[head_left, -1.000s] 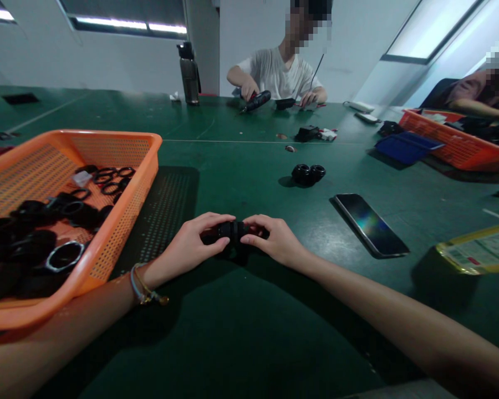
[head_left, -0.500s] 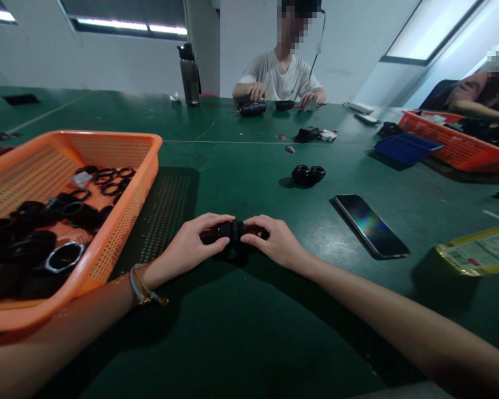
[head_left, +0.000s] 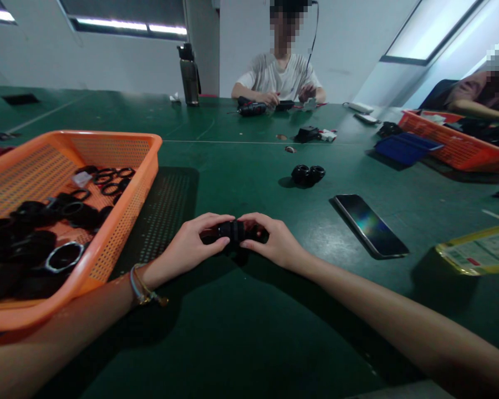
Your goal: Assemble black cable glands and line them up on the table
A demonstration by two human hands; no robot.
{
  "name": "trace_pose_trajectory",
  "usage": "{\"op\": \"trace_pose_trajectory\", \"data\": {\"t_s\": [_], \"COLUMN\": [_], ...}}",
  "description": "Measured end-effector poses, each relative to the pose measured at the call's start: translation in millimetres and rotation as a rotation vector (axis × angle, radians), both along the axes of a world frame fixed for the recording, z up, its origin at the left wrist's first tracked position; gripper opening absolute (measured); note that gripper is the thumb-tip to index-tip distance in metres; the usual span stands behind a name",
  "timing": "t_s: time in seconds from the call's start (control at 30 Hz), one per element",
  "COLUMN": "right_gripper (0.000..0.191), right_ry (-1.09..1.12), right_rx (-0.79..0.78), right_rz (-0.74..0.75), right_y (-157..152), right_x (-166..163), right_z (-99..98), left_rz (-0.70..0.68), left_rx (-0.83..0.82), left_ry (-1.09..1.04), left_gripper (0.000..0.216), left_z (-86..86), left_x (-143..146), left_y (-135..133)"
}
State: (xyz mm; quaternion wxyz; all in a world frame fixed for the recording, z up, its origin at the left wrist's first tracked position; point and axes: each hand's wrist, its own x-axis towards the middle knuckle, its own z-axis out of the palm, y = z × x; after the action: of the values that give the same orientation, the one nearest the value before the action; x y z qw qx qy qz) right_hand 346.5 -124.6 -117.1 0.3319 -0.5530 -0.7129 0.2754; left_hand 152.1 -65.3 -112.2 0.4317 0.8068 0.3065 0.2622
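Note:
My left hand (head_left: 187,246) and my right hand (head_left: 274,241) meet at the middle of the green table, both pinched on one small black threaded fitting (head_left: 234,230) held just above the surface. The left fingers grip its left end, the right fingers its right end. A bracelet sits on my left wrist. To my left stands an orange basket (head_left: 120,210) with several black rings and nuts (head_left: 33,233) inside.
Two finished black fittings (head_left: 307,173) lie further out, a phone (head_left: 370,224) lies face up at the right, and a yellow-edged bag (head_left: 478,252) beyond it. A person opposite handles a power screwdriver (head_left: 251,108); a bottle (head_left: 190,75), blue tray (head_left: 405,148) and second orange basket (head_left: 461,149) stand far off.
My hands stay in place; the right fingers have shifted slightly on the fitting. The person opposite has laid the screwdriver down and moved both hands.

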Motion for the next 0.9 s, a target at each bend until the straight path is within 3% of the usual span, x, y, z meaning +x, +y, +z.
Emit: {"op": "trace_pose_trajectory", "data": {"t_s": [0.9], "right_gripper": [0.032], "right_ry": [-0.042], "right_rx": [-0.007], "right_rz": [-0.018], "right_y": [1.0], "right_x": [0.6], "right_z": [0.3], "left_rz": [0.002], "left_rx": [0.013], "left_ry": [-0.007], "left_gripper": [0.038], "left_z": [-0.6], "left_x": [-0.1], "left_y": [-0.5]}}
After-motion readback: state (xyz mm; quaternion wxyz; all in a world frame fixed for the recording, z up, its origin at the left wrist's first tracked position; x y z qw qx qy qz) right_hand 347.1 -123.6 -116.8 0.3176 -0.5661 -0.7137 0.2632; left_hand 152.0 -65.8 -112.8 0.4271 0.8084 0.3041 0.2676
